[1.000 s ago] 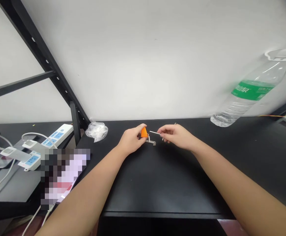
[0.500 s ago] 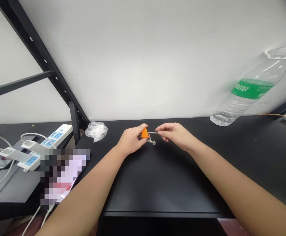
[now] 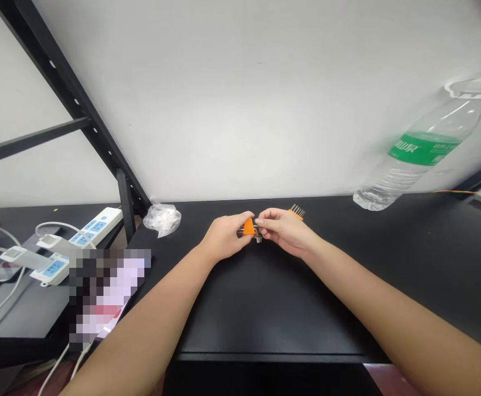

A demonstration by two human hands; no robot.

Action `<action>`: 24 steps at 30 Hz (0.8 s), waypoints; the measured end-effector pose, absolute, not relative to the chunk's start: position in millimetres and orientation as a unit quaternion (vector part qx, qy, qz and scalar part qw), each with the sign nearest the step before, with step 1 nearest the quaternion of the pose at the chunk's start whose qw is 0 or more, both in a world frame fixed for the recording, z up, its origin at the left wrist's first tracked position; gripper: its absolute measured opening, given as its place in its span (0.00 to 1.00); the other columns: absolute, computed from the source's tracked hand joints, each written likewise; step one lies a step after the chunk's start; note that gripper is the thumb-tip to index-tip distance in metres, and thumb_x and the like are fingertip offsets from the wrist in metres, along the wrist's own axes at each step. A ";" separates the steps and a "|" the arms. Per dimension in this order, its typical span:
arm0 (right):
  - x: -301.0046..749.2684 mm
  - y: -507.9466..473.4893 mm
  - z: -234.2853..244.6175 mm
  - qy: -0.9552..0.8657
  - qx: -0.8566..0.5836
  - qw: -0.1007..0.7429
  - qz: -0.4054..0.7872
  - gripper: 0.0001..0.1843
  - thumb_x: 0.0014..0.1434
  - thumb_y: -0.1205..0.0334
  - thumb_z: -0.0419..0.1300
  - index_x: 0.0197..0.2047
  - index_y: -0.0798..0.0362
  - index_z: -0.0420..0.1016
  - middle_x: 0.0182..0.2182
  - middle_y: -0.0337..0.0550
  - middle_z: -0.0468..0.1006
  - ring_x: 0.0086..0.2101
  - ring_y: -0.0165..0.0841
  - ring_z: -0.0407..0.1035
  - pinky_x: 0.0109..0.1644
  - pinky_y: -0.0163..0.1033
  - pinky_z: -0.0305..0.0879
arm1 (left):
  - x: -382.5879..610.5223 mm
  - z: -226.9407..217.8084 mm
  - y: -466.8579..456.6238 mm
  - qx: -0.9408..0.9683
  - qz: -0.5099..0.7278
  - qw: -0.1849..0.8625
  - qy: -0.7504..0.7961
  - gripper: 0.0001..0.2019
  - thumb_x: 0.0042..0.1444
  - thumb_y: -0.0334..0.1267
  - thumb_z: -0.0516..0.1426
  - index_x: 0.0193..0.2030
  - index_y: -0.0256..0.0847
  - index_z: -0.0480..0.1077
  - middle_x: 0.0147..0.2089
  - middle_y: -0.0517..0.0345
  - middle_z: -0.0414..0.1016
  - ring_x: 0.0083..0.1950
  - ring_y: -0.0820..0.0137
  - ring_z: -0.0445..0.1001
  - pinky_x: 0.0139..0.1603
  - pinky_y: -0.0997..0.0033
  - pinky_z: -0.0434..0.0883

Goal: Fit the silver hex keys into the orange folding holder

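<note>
My left hand (image 3: 228, 236) is closed on an orange hex key holder (image 3: 249, 226), thumb and fingers on either side of it. Bent metal ends of several hex keys (image 3: 258, 238) stick out below the holder. Right beside it, my right hand (image 3: 284, 228) pinches a thin hex key between thumb and forefinger at the holder's right edge; most of this key is covered by the fingers. Behind the right hand lies a second orange piece with several metal rods (image 3: 297, 211), partly hidden by the hand.
A crumpled clear plastic bag (image 3: 162, 219) lies at the back left of the black table (image 3: 282, 313). At the back right stands a large bottle with a green label (image 3: 424, 148). On the left are a white power strip (image 3: 100, 223), cables and a blurred-out screen (image 3: 108, 297).
My right hand has moved left with the hex key, up to the orange holder. The second orange piece now shows behind it. My left hand has shifted slightly right.
</note>
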State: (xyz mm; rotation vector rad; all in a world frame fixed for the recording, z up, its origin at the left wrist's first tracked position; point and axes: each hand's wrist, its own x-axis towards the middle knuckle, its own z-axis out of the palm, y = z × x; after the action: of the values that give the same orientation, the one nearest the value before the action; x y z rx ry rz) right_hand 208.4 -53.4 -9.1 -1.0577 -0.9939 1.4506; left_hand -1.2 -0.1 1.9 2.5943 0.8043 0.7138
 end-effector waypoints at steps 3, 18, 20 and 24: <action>199.7 -54.2 -11.8 -0.432 -0.438 0.527 0.586 0.16 0.53 0.51 0.75 0.34 0.56 0.81 0.27 0.42 0.76 0.28 0.29 0.67 0.35 0.38 0.64 | -0.5 -0.4 0.7 0.898 0.269 0.184 0.294 0.15 0.61 0.37 0.59 0.55 0.47 0.73 0.44 0.62 0.81 0.41 0.71 0.79 0.44 0.74 0.74; 183.6 -64.2 -15.2 -0.459 -0.482 0.511 0.543 0.27 0.57 0.44 0.69 0.54 0.53 0.84 0.28 0.41 0.73 0.30 0.30 0.63 0.32 0.38 0.60 | -3.6 -14.7 10.0 0.874 0.310 0.160 0.337 0.24 0.60 0.36 0.60 0.64 0.46 0.71 0.53 0.58 0.82 0.50 0.67 0.81 0.52 0.70 0.77; 185.2 -64.6 -13.9 -0.480 -0.488 0.493 0.538 0.27 0.59 0.45 0.68 0.56 0.52 0.83 0.29 0.41 0.73 0.30 0.31 0.64 0.32 0.38 0.60 | -4.4 -13.7 10.4 0.876 0.305 0.159 0.339 0.24 0.60 0.36 0.60 0.63 0.46 0.71 0.52 0.58 0.82 0.49 0.68 0.81 0.51 0.71 0.77; 198.5 -62.3 -11.0 -0.545 -0.516 0.449 0.485 0.26 0.64 0.49 0.63 0.62 0.49 0.78 0.32 0.41 0.76 0.29 0.31 0.66 0.33 0.39 0.64 | -6.1 -9.9 12.8 0.877 0.294 0.148 0.350 0.26 0.59 0.35 0.60 0.65 0.46 0.69 0.47 0.59 0.82 0.45 0.69 0.80 0.48 0.72 0.75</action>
State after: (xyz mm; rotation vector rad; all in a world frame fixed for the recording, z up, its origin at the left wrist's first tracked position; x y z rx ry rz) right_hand 198.5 -62.3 -11.0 -1.2773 -1.3478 1.1999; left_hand -6.1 12.8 -9.9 2.5233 1.0061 0.8443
